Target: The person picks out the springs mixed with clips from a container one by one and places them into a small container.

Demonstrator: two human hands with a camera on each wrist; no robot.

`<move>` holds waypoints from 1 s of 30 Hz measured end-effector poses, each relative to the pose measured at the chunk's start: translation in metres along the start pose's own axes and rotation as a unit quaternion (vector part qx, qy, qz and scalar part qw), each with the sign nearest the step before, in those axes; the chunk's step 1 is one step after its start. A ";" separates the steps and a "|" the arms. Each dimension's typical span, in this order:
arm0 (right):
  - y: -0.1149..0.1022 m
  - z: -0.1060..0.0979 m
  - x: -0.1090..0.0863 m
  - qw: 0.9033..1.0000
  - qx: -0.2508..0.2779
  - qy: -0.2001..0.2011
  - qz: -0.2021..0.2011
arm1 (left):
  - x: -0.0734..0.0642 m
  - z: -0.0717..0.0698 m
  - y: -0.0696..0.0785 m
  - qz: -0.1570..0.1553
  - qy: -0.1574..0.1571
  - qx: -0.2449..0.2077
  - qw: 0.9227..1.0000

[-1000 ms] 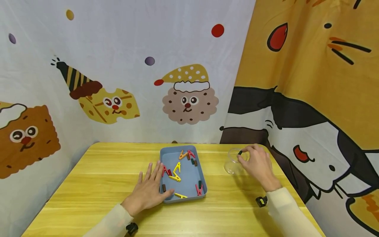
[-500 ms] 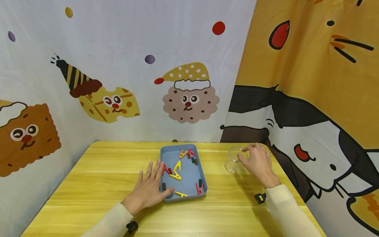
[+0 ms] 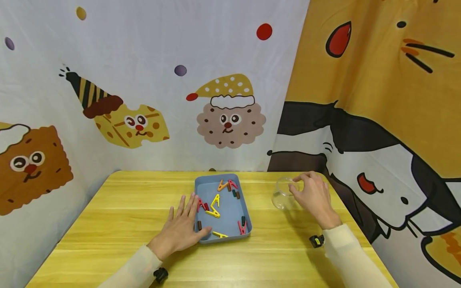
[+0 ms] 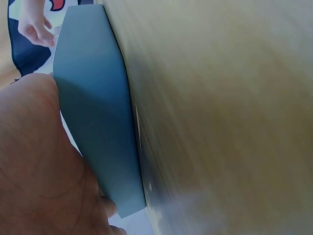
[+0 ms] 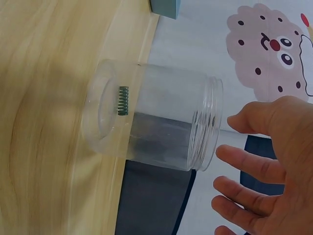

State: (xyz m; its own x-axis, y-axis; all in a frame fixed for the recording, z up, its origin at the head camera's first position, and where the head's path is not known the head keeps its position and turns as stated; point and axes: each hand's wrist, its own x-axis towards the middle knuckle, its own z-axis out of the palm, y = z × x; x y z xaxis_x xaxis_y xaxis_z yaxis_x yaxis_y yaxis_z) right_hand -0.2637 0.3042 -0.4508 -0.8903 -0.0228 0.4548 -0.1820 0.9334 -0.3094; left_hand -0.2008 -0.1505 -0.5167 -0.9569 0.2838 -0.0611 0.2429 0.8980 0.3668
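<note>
A clear plastic jar stands upright at the table's right, its mouth uncovered. Inside, close to the jar's bottom, is a small green spring. My right hand hovers by the jar's rim, thumb and fingers apart, holding nothing. At mid-table lies a blue-grey tray. My left hand rests on its left side with spread, straight fingers. Several small clips lie in the tray, including a yellow clip, an orange clip and a pink clip. Among them are small cylinders, such as a brown cylinder.
The wooden table carries the tray and jar, with a stretch of tabletop between them. Behind it hangs a white printed curtain, and a yellow-orange printed curtain borders the right side.
My right hand, pinching a small dark green spring over the jar's mouth one second ago, has let go of it. The spring is now inside the jar. My left hand keeps its place.
</note>
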 end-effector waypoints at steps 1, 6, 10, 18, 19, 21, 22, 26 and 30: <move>-0.001 0.000 -0.001 1.000 0.001 0.002 -0.001 | 0.000 0.000 0.000 0.000 0.000 -0.001 1.000; -0.004 0.001 -0.005 1.000 0.006 0.011 -0.008 | 0.000 0.001 0.000 0.000 -0.001 -0.003 1.000; -0.007 0.002 -0.007 1.000 0.009 0.020 -0.016 | -0.001 0.002 -0.001 0.001 -0.001 -0.004 1.000; -0.017 0.005 -0.010 0.998 0.005 0.036 -0.045 | 0.000 0.002 0.000 -0.001 -0.005 -0.008 1.000; -0.019 0.006 -0.010 0.998 0.005 0.035 -0.047 | 0.000 0.001 0.000 0.000 -0.005 -0.008 1.000; -0.022 0.007 -0.011 0.998 0.009 0.028 -0.050 | 0.001 0.001 0.000 0.000 -0.004 -0.007 1.000; -0.023 0.008 -0.012 0.998 0.011 0.024 -0.050 | 0.002 0.001 0.000 0.000 -0.004 -0.007 1.000; -0.029 0.013 -0.015 0.998 0.019 0.013 -0.058 | 0.001 0.001 -0.001 0.001 -0.006 -0.005 1.000; -0.038 0.016 -0.016 0.997 0.024 0.006 -0.075 | 0.001 -0.001 -0.001 0.002 -0.006 -0.004 1.000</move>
State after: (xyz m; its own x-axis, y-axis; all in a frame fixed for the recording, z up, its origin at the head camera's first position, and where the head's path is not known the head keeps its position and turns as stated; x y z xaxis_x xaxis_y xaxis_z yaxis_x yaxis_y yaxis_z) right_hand -0.2491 0.2635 -0.4599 -0.8467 -0.1562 0.5086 -0.3327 0.9014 -0.2772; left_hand -0.2025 -0.1514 -0.5168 -0.9541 0.2907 -0.0714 0.2444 0.8943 0.3749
